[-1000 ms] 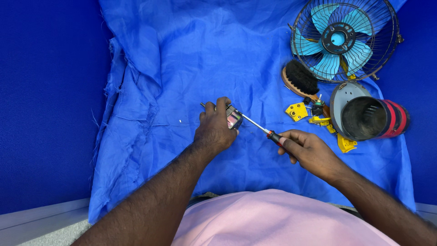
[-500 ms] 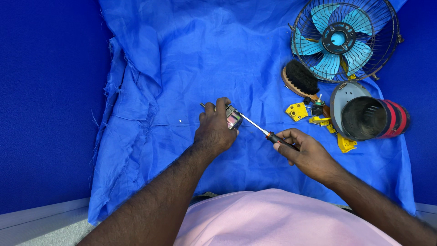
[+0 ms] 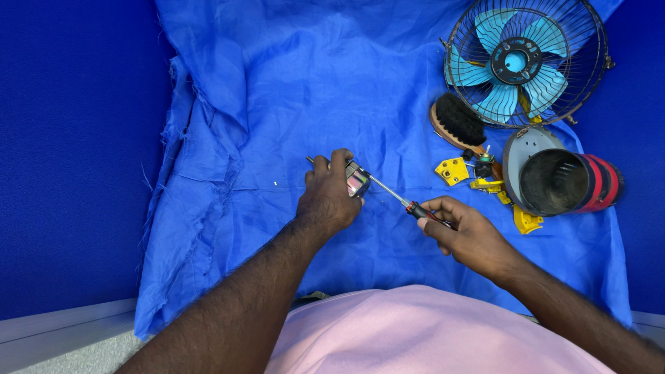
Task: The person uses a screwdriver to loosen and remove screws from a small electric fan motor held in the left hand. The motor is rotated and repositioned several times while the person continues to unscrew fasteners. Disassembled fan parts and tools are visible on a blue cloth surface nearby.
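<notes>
Head view: small metal motor part, rigid, shiny, likely slippery, clamped in left hand over blue cloth; best held by its sides. Right hand closed round screwdriver, tip at the part. Fan well apart

Cloth on the table, motor part at its centre, fan, brush and housing to the right

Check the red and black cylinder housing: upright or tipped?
Tipped. The red and black cylinder housing lies on its side on the blue cloth, open mouth facing left.
</notes>
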